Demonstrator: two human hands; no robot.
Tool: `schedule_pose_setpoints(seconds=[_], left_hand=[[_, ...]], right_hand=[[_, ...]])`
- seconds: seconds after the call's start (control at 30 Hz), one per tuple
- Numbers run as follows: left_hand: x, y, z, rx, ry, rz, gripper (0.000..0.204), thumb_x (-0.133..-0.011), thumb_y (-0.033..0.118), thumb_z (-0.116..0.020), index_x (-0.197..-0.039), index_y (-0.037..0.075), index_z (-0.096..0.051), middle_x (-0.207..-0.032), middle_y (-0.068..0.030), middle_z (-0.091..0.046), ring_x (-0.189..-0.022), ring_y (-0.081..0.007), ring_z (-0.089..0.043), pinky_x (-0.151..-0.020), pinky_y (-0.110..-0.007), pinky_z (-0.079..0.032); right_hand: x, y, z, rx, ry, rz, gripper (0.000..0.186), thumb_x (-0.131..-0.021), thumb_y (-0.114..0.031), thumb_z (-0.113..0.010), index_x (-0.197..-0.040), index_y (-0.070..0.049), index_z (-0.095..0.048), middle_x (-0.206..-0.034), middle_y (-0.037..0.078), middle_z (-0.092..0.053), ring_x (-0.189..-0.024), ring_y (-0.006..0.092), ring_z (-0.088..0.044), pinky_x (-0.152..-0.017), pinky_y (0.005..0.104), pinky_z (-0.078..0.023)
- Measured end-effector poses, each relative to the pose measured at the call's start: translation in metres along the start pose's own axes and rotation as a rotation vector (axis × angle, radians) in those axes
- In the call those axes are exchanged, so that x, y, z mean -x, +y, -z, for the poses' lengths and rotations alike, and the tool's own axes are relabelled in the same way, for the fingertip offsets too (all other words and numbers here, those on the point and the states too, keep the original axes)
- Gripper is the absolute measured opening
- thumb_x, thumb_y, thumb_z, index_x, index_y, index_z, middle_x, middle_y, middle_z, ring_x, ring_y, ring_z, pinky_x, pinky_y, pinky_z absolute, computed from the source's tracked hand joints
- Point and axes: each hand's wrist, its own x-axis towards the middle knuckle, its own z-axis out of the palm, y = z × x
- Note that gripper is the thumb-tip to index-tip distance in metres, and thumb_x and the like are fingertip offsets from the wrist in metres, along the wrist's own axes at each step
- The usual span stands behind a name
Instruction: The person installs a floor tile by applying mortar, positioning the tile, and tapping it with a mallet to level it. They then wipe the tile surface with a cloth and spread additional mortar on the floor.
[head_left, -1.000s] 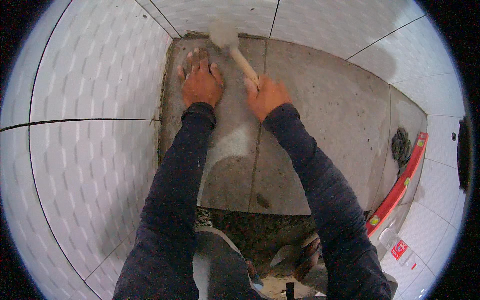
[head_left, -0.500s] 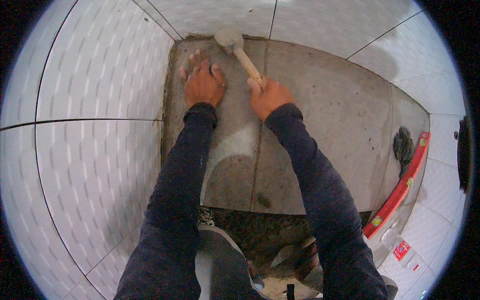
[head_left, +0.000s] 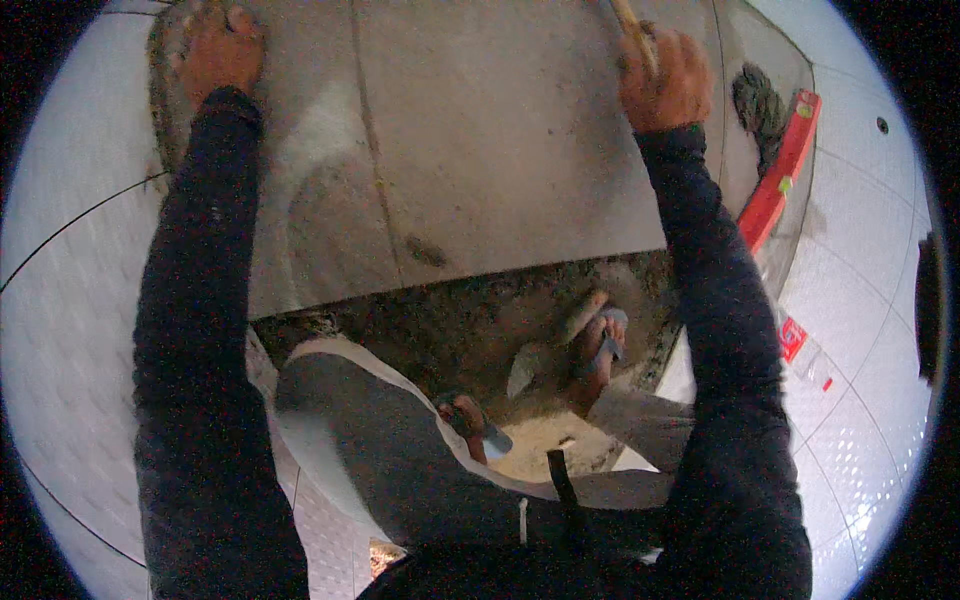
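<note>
My left hand (head_left: 222, 55) rests on a grey floor tile (head_left: 300, 50) at the upper left, beside the white wall tiles. Its fingers look spread, though the picture's top edge cuts off the tips. At the upper right, my right hand (head_left: 668, 80) is wrapped round the wooden handle of a mallet (head_left: 627, 18). The mallet's head lies outside the view now; the earlier picture shows it as pale and rounded. Beneath the right hand stretches another large grey floor tile (head_left: 500, 150), with a joint line between the two tiles.
A red spirit level (head_left: 780, 185) and a dark crumpled cloth (head_left: 760, 105) lie along the right wall. Near them is a clear plastic bottle (head_left: 800, 345) with a red label. Rough dark mortar (head_left: 450, 320) borders the tiles' near edge, where a trowel (head_left: 527, 368) lies by my feet.
The view has tilted down and back, so both hands sit higher and farther apart in it. The mallet has moved right, away from the left hand, and its head has left the picture.
</note>
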Motion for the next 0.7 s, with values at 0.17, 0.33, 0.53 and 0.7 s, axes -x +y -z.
schedule_pose_setpoints(seconds=[0.17,0.33,0.53,0.7], left_hand=[[-0.019,-0.045,-0.004,-0.084,0.093,-0.041,0.056,-0.097,0.049,-0.042,-0.139,0.013,-0.051,-0.144,-0.0129,-0.050,-0.130,-0.0374,-0.049,-0.110,-0.063,-0.027],[0.001,0.039,0.034,-0.116,-0.110,0.141,0.055,-0.097,0.036,-0.039,-0.144,0.007,-0.045,-0.152,-0.0128,-0.040,-0.143,-0.0296,-0.034,-0.117,-0.054,-0.019],[0.013,0.047,0.015,-0.049,-0.093,0.186,0.056,-0.097,0.034,-0.039,-0.147,0.007,-0.040,-0.154,-0.0116,-0.037,-0.143,-0.0290,-0.033,-0.119,-0.052,-0.017],[0.007,0.038,0.026,0.018,-0.115,0.238,0.055,-0.097,0.032,-0.039,-0.146,0.006,-0.040,-0.154,-0.0128,-0.037,-0.144,-0.0285,-0.032,-0.119,-0.052,-0.015]], right_hand=[[0.134,-0.036,0.097,-0.697,-1.427,0.290,0.022,-0.084,-0.026,-0.061,-0.095,-0.007,-0.063,-0.096,0.017,-0.064,-0.091,0.0347,-0.061,-0.077,0.0440,-0.049],[0.309,-0.008,0.146,-0.445,-1.299,0.681,0.038,-0.096,-0.035,-0.048,-0.130,-0.020,-0.056,-0.127,0.020,-0.056,-0.115,0.0393,-0.053,-0.097,0.0564,-0.042],[0.254,0.022,0.118,-0.576,-1.253,0.617,0.042,-0.084,-0.026,-0.059,-0.125,-0.019,-0.055,-0.108,0.017,-0.064,-0.095,0.0395,-0.061,-0.082,0.0541,-0.048],[0.013,0.013,0.130,-0.442,-1.127,0.465,0.043,-0.071,-0.016,-0.071,-0.113,-0.014,-0.062,-0.091,0.016,-0.066,-0.082,0.0360,-0.065,-0.068,0.0449,-0.053]])
